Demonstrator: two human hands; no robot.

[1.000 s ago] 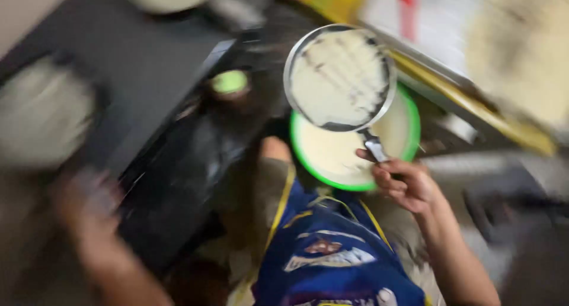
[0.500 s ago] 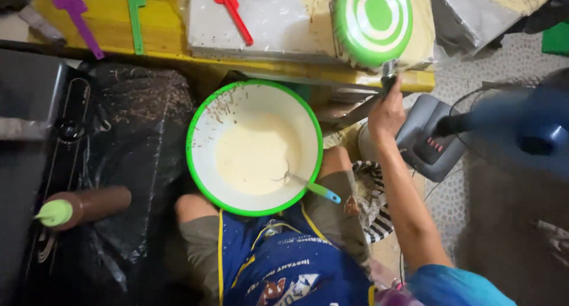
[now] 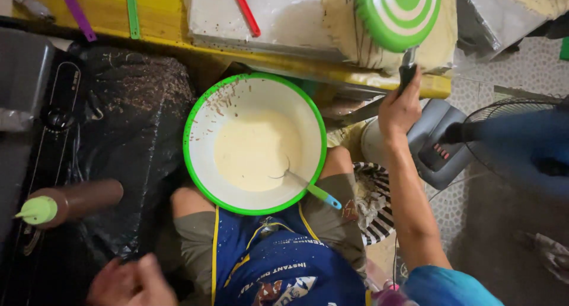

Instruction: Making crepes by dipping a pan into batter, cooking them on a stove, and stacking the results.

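My right hand grips the dark handle of a round pan, turned over so its green and white ringed underside faces me, above a pale board on the yellow table. A green-rimmed white bowl of pale batter rests on my lap, and a green-handled utensil leans in it. My left hand hangs low at the bottom left, fingers loosely apart, holding nothing, near a brown squeeze bottle with a green cap.
A black stove covered in black plastic lies at left. Purple, green and red spatulas lie on the table. A grey appliance and a blue fan stand at right on the tiled floor.
The view swung from the stove side to the table. My right hand flipped the pan from batter side up to underside up and carried it over the board.
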